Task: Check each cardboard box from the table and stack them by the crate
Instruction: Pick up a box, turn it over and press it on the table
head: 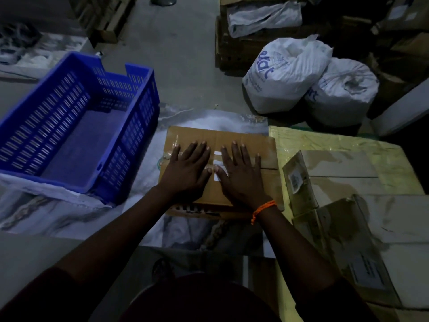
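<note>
Right now both my palms lie flat, fingers straight and spread, gripping nothing: left hand [185, 168] and right hand [241, 173] press the taped top of the cardboard box [267, 182], just right of the blue crate [76, 126].

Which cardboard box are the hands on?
The brown taped box beside the blue crate: left hand and right hand lie flat on it; paler boxes sit untouched.

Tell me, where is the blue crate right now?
In the head view the blue crate sits on the left, just left of the cardboard box under the left hand and right hand.
</note>
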`<state>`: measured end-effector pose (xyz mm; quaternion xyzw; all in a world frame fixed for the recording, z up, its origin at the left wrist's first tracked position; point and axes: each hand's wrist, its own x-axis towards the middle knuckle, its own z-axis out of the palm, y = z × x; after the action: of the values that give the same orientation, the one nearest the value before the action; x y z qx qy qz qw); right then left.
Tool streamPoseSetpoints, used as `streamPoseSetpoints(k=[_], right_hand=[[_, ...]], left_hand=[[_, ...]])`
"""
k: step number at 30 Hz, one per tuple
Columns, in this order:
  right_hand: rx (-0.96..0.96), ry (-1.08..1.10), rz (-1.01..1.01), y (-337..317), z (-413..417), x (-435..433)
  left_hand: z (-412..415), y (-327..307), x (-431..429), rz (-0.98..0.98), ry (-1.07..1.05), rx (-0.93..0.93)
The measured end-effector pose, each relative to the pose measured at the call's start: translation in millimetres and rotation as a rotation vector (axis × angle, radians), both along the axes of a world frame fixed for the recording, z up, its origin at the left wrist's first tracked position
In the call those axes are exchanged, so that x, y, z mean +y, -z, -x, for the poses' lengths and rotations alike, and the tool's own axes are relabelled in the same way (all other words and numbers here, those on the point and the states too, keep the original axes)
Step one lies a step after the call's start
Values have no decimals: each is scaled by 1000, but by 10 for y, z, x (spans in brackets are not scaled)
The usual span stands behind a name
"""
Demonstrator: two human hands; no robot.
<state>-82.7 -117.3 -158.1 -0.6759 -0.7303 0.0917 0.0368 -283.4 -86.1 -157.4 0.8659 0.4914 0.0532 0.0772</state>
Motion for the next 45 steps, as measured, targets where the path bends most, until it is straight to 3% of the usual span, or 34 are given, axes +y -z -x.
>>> streamPoseSetpoints(k=[22, 26, 29, 33, 38, 45], right_hand=[[-34, 40, -106, 67, -340, -250], [53, 269, -94, -21, -337, -232], [230, 547, -69, -94, -344, -212], [402, 616, -12, -258, -417, -95], [542, 652, 19, -450, -580, 93], [726, 758, -192, -655, -624, 128]], left_hand=[[177, 34, -81, 25, -21, 49], [165, 16, -108, 43, -179, -12], [163, -18, -149, 65, -375, -116], [204, -66, -22, 261, -565, -459], [209, -171, 134, 265, -488, -632], [177, -486, 167, 106, -473, -864]])
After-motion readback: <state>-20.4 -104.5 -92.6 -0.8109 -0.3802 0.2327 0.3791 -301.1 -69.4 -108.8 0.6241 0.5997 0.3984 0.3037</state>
